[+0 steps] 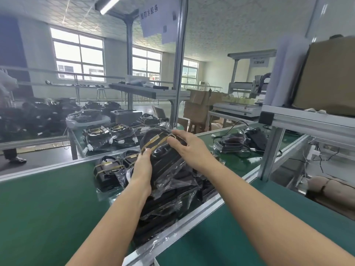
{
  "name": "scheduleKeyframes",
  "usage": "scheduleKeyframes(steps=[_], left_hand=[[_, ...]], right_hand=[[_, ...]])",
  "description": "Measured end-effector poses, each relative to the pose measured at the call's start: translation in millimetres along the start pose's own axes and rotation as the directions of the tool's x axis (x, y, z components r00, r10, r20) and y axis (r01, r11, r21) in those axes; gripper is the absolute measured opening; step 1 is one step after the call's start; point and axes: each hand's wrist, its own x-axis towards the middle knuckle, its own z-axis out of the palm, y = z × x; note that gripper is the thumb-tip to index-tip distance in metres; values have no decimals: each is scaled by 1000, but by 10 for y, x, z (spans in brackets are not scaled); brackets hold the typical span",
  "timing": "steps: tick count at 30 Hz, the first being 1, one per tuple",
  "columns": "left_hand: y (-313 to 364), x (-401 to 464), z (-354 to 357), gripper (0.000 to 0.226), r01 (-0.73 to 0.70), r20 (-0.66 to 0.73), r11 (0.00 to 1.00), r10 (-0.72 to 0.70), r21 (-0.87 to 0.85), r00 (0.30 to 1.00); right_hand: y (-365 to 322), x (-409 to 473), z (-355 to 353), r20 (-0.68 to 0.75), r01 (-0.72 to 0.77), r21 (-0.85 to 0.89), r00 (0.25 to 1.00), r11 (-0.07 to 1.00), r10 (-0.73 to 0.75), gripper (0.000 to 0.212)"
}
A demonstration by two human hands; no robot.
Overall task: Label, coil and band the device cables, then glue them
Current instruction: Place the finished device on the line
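1. The green workbench (pixel 44 204) stretches under my arms.
2. A pile of bagged black devices (pixel 172 196) lies at centre.
3. I hold one black device (pixel 163 150) above the pile, toward 12 o'clock.
4. My right hand (pixel 189 145) pinches its tan rubber band (pixel 153 140) at 1 o'clock.
5. My left hand (pixel 143 166) grips the device's 7 o'clock edge.

Premises: factory assembly floor. Long table (pixel 48 198) topped with green matting and edged in aluminium rail. Batches of black devices (pixel 107 131) with coiled cables laid out in rows. Overhead strip light (pixel 109 5) on an aluminium frame, hanging station sign (pixel 153 18), cardboard cartons (pixel 197 104), benchtop machine (pixel 247 96), large windows (pixel 78 54).
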Motion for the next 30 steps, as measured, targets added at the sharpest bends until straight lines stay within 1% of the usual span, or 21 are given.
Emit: scheduleKeyframes(steps=[2, 4, 5, 7, 11, 15, 17, 20, 24, 26, 28, 30], left_hand=[[6, 49, -15, 49, -78, -49, 997, 79, 21, 996], [18, 87, -23, 50, -173, -63, 984, 175, 42, 983], [15, 101, -34, 49, -193, -63, 979, 198, 71, 978], [4, 98, -66, 47, -180, -42, 980, 184, 90, 982], [17, 64, -159, 42, -56, 37, 998, 57, -16, 998], [18, 50, -163, 43, -55, 42, 996, 58, -66, 997], [27, 32, -143, 45, -60, 48, 995, 64, -76, 997], [19, 35, -154, 47, -122, 40, 992, 123, -36, 992], [5, -9, -176, 43, -249, 26, 963, 248, 106, 968], [-13, -12, -194, 42, -269, 33, 954, 267, 136, 963], [-20, -22, -209, 45, -289, 37, 949, 286, 128, 957], [-23, -40, -210, 47, -311, 38, 938, 309, 156, 950]], right_hand=[[15, 8, 20, 11, 18, -16, 1000, 1000, -18, 48], [30, 20, 50, 31, 5, -50, 1000, 999, -4, 48], [36, 22, 67, 38, -1, -75, 999, 997, 4, 48], [43, 7, 99, 46, 3, -113, 999, 994, 2, 47], [40, -32, 127, 71, -11, -90, 997, 996, 17, 46], [8, -54, 113, 113, -21, -47, 993, 999, 26, 48], [15, -60, 90, 109, -36, -35, 993, 999, 40, 49], [42, -97, 73, 46, -35, -41, 998, 999, 37, 50], [48, -158, 94, 51, -3, -54, 999, 999, 5, 49], [39, -171, 87, 47, 1, -73, 999, 997, 2, 49], [28, -179, 69, 24, 3, -98, 1000, 995, 0, 50], [16, -192, 55, 23, 8, -117, 1000, 993, -6, 50]])
